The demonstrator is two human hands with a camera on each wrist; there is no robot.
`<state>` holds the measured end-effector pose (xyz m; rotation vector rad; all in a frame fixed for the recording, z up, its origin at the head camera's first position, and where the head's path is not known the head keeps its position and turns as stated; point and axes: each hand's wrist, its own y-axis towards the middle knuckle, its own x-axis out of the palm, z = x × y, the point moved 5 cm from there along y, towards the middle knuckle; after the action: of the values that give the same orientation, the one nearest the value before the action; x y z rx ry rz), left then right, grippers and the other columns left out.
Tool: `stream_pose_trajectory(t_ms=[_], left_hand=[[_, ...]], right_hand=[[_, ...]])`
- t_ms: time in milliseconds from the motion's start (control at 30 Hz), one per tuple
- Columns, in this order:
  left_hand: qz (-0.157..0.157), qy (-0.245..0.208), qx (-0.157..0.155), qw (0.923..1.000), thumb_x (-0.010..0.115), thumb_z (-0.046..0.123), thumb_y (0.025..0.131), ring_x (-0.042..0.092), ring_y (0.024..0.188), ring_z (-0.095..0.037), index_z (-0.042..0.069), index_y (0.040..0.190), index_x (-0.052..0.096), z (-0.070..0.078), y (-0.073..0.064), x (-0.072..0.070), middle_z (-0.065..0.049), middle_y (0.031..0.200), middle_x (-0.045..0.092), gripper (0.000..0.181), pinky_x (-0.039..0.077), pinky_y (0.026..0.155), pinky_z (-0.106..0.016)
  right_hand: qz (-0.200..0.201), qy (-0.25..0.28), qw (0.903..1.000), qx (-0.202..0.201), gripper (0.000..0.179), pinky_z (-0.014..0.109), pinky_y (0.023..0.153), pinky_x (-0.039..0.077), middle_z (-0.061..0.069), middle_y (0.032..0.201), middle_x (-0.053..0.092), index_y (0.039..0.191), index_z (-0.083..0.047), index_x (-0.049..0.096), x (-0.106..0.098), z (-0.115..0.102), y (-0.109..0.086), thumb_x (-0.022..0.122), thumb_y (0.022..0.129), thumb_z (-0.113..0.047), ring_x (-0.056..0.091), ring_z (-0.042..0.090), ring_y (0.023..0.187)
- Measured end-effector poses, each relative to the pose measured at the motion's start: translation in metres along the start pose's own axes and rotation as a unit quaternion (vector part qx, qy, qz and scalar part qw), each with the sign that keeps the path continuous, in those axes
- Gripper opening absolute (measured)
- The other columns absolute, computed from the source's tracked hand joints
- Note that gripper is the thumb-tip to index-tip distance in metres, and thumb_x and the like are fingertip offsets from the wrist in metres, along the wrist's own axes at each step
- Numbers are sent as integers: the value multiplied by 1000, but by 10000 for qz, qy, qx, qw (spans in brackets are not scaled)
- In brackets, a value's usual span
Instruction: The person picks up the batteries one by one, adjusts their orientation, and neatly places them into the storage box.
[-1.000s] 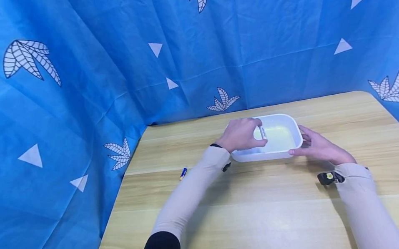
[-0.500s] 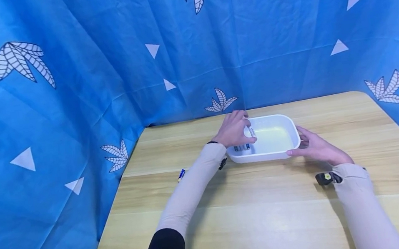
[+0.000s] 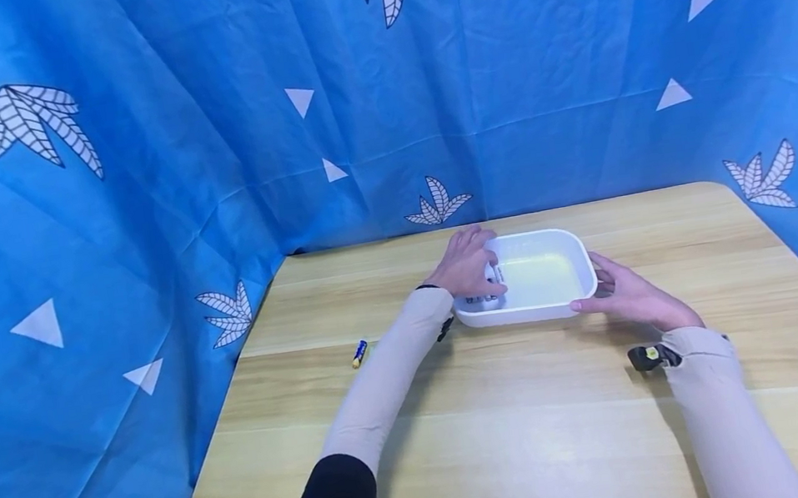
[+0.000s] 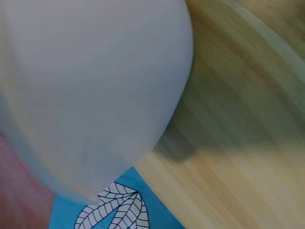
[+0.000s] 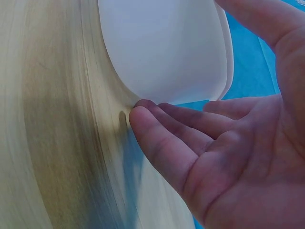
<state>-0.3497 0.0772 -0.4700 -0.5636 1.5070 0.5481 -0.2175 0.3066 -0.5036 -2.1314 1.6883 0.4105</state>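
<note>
A white plastic container (image 3: pixel 539 312) sits toward the far side of the wooden table. Reaching over its left end, my left hand (image 3: pixel 464 266) pinches a small whitish battery (image 3: pixel 498 274) low inside, between thumb and fingers. Several batteries (image 3: pixel 481 299) lie in a row beneath that hand, partly covered by it. At the right end, my right hand (image 3: pixel 629 294) rests against the container with extended fingers and thumb. The right wrist view shows fingertips (image 5: pixel 143 112) at the container's outer wall (image 5: pixel 167 52). Only the outer wall (image 4: pixel 105 90) fills the left wrist view; the left fingers' grip is hidden there.
A blue and yellow battery (image 3: pixel 360 353) lies on the table (image 3: pixel 529 434), left of my left forearm. Behind the table hangs a blue curtain (image 3: pixel 364 102) with white leaves and triangles.
My left hand has shifted left within the container and lowered the pinched battery beside the others at the left end. The right hand stays at the right end.
</note>
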Motion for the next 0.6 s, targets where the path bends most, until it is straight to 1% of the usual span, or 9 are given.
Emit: stream_pose_trajectory(t_ms=[133,400,600], left_hand=[[-117,0,-60,9999,72,62,85,21,159,-30,23,114,77,-1,0,5,-3,166,34,48,16,132,-53],[-170,-101,-254,9995,74,63,83,10,161,-35,26,115,77,-4,2,15,-5,174,20,49,8,132,-58],[-176,-52,-282,9994,74,65,81,7,162,-33,28,115,78,-5,3,22,-4,174,18,50,7,132,-59]], right_hand=[[-32,-11,10000,59,115,66,122,27,33,167,19,166,-5,-1,1,0,1,80,90,-35,26,54,152],[-21,-20,10000,25,114,66,122,27,33,167,21,166,-6,1,0,0,1,81,89,-34,26,54,152],[1,-61,10000,49,115,66,123,27,33,167,21,166,-5,0,0,-1,0,80,89,-34,26,54,152]])
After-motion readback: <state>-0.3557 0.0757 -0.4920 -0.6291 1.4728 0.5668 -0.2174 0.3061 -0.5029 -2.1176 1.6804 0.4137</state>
